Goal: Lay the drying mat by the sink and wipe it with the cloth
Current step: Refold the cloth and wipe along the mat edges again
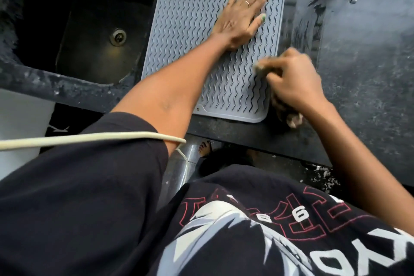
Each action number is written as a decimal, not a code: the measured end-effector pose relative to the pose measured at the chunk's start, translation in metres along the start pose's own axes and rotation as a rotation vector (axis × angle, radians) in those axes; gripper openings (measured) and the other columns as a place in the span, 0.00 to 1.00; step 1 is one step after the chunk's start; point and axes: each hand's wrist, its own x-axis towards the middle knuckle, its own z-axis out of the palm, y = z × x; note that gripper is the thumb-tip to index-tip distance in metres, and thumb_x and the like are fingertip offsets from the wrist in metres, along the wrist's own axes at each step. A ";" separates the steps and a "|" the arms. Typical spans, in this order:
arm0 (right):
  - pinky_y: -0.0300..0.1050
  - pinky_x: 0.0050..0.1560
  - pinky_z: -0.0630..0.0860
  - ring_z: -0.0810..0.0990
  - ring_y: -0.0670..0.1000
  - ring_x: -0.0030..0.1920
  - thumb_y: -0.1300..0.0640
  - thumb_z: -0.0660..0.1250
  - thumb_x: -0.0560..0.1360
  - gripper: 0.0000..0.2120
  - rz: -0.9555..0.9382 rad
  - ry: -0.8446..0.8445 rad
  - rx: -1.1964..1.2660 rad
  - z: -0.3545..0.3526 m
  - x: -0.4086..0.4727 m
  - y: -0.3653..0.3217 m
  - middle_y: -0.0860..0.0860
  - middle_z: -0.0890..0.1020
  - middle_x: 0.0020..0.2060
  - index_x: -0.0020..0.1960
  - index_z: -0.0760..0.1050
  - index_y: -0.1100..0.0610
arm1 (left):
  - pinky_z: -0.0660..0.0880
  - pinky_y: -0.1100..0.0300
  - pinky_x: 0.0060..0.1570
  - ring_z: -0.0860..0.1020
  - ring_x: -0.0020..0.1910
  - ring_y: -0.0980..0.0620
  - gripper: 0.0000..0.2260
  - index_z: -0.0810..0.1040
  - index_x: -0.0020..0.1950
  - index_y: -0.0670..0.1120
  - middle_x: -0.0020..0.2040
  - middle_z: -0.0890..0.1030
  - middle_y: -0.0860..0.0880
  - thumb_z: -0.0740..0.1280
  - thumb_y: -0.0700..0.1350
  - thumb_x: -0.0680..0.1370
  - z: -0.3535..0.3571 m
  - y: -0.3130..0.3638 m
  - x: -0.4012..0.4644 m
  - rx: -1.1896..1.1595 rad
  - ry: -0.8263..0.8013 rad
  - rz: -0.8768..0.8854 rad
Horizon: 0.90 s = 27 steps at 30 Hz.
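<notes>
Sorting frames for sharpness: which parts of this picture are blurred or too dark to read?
Head view: the right hand and its cloth are motion-smeared; the left hand blurs at the fingertips; the drying mat ridges stay crisp; the sink is dim, with only its drain catching light.

Grey ridged drying mat (197,56) flat on counter, touching sink (98,29) rim; crumpled brownish cloth (291,116) at mat's right edge.
</notes>
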 end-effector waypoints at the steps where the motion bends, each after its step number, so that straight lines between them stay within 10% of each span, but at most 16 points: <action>1: 0.54 0.56 0.73 0.71 0.61 0.57 0.57 0.63 0.74 0.17 0.009 0.046 -0.007 0.001 0.013 0.000 0.56 0.74 0.52 0.62 0.77 0.47 | 0.43 0.46 0.76 0.48 0.79 0.47 0.25 0.47 0.80 0.49 0.80 0.48 0.48 0.49 0.51 0.84 0.001 -0.001 -0.004 0.035 -0.026 0.039; 16: 0.53 0.48 0.75 0.72 0.56 0.49 0.58 0.66 0.71 0.17 -0.351 -0.466 -0.157 -0.006 -0.045 -0.020 0.47 0.72 0.43 0.58 0.79 0.45 | 0.45 0.48 0.77 0.50 0.79 0.48 0.23 0.51 0.79 0.53 0.80 0.51 0.50 0.47 0.55 0.84 -0.005 -0.038 -0.040 -0.005 -0.059 0.013; 27: 0.52 0.49 0.72 0.69 0.58 0.58 0.58 0.56 0.78 0.18 -0.868 -0.308 -0.344 0.103 0.025 -0.179 0.54 0.72 0.61 0.65 0.73 0.48 | 0.50 0.51 0.78 0.54 0.78 0.49 0.33 0.56 0.78 0.46 0.79 0.57 0.48 0.60 0.60 0.79 -0.030 -0.158 -0.122 0.010 -0.033 -0.164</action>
